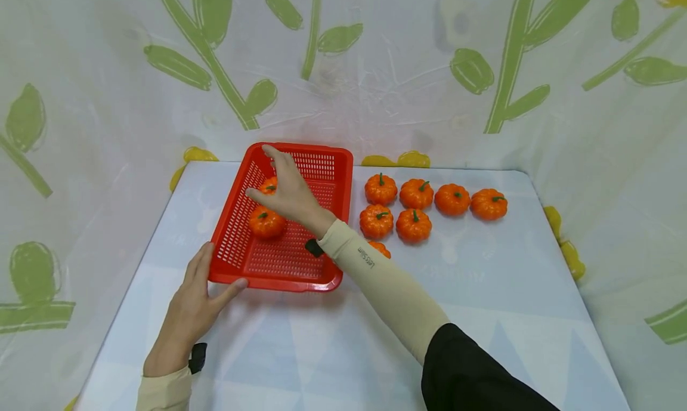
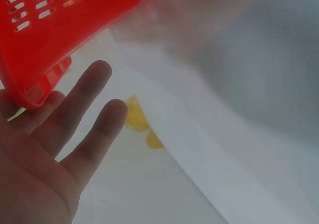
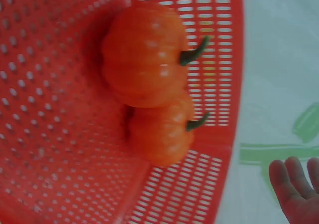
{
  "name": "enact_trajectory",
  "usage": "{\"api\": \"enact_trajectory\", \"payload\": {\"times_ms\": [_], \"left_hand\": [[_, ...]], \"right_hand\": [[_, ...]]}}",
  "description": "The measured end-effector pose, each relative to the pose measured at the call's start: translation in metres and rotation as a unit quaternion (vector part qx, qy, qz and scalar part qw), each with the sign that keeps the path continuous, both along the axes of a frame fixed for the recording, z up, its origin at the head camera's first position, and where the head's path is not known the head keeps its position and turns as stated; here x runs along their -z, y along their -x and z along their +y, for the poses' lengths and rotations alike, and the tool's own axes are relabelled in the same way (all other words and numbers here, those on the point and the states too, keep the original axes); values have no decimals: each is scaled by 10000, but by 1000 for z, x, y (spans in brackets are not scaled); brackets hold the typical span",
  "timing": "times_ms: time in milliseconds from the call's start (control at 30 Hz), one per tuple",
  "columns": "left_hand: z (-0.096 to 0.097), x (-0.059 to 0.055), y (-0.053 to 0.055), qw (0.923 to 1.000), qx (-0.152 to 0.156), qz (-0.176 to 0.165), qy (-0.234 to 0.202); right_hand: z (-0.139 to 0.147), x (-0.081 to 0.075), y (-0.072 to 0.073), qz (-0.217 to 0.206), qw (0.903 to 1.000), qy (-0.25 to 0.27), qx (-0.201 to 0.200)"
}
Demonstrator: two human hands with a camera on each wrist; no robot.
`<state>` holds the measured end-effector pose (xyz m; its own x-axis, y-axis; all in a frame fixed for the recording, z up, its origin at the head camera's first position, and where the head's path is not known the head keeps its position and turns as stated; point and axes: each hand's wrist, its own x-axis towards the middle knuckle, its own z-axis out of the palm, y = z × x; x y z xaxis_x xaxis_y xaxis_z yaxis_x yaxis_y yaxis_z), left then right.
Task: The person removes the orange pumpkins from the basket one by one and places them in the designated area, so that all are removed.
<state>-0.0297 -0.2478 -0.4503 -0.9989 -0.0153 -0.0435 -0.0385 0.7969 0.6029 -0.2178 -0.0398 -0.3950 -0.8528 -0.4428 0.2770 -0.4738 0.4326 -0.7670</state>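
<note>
A red plastic basket with slotted sides stands at the back left of the table. Two small orange pumpkins with green stems lie by its left side: the front pumpkin and a rear pumpkin, partly covered by my right hand. That hand hovers over the basket, fingers apart, holding nothing; its fingers also show in the right wrist view. My left hand touches the basket's front left corner, thumb by the front rim and fingers by the left side. In the left wrist view, its fingers look nearly straight.
Right of the basket, several more pumpkins sit in rough rows on the pale table. One pumpkin is partly behind my right forearm. A leaf-patterned curtain rises behind the table and along its sides.
</note>
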Motion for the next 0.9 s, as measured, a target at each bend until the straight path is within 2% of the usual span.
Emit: {"api": "enact_trajectory", "payload": {"times_ms": [167, 467, 733, 900], "left_hand": [[-1, -1, 1, 10000, 3, 23, -9], [0, 2, 0, 9999, -15, 97, -23], [0, 2, 1, 9999, 11, 144, -26], [0, 3, 0, 9999, 13, 158, -69]], "right_hand": [[-8, 15, 1, -317, 9981, -530, -30], [-13, 31, -1, -562, 9864, -1464, -493], [-13, 40, -1, -669, 9769, -1895, -722], [-13, 46, 0, -703, 9746, -1981, -778]]}}
